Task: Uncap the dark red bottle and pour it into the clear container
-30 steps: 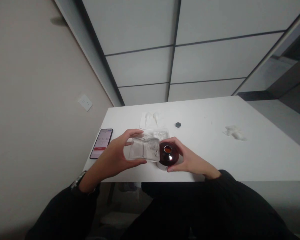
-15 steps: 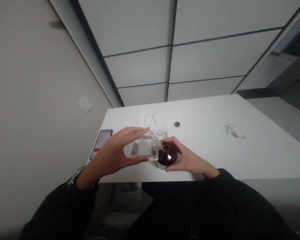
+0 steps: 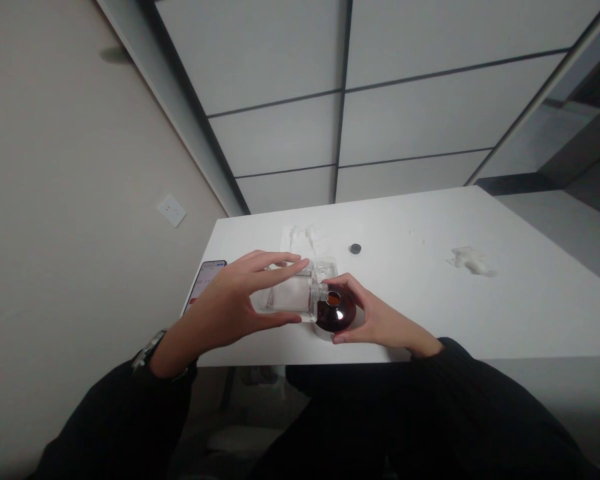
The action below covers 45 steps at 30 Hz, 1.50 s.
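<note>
Head view: left hand (image 3: 235, 303) grips a clear flat bottle (image 3: 285, 298) between thumb below and fingers above, tipped on its side so the neck meets the round opening of a dark rounded vessel (image 3: 335, 312). Right hand (image 3: 375, 320) cups that vessel from the right, fingers curled round its side, holding it on the white table (image 3: 480, 313) near the front edge. Step in hand, by my reading: pouring or transferring clear bottle contents into the dark vessel; no stream can be made out. Next move would call for keeping the neck centred over the opening and the vessel steady. Left wrist is bent inward with forearm rising from lower left; right forearm comes in from lower right. Nearby: phone (image 3: 205, 277) left of the hands, small black cap (image 3: 355, 249) and crumpled white wad (image 3: 467, 260) farther back.
</note>
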{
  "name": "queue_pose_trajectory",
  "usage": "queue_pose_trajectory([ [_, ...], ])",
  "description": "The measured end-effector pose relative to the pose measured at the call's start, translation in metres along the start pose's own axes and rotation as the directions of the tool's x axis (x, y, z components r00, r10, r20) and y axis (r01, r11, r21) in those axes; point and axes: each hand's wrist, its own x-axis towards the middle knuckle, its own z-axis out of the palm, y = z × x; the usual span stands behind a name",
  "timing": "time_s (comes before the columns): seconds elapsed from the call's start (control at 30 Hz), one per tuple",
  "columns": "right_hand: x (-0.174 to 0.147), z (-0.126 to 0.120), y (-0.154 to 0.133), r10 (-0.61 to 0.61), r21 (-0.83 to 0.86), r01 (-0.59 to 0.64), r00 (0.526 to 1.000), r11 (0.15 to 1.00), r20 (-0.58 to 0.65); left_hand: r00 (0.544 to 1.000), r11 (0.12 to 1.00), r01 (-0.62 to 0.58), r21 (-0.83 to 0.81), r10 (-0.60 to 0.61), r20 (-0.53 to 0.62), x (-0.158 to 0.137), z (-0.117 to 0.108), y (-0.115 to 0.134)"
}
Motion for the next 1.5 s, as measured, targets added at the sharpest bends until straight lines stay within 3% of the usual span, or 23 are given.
queue_pose_trajectory([
  [0.3, 0.000, 0.001, 0.001, 0.024, 0.030, -0.025, 1.000, 0.999, 0.015, 0.994, 0.991, -0.110, 0.074, 0.108, 0.030, 0.000, -0.002, -0.001],
  [0.97, -0.001, -0.001, -0.002, 0.012, -0.012, -0.012, 1.000, 1.000, 0.006, 0.993, 0.981, -0.100, 0.163, 0.087, 0.084, 0.006, -0.007, 0.005],
  [1.5, -0.001, 0.001, -0.007, 0.029, 0.011, -0.029, 1.000, 1.000, 0.002, 0.984, 0.966, -0.158, 0.205, 0.137, 0.114, 0.011, -0.012, 0.005],
])
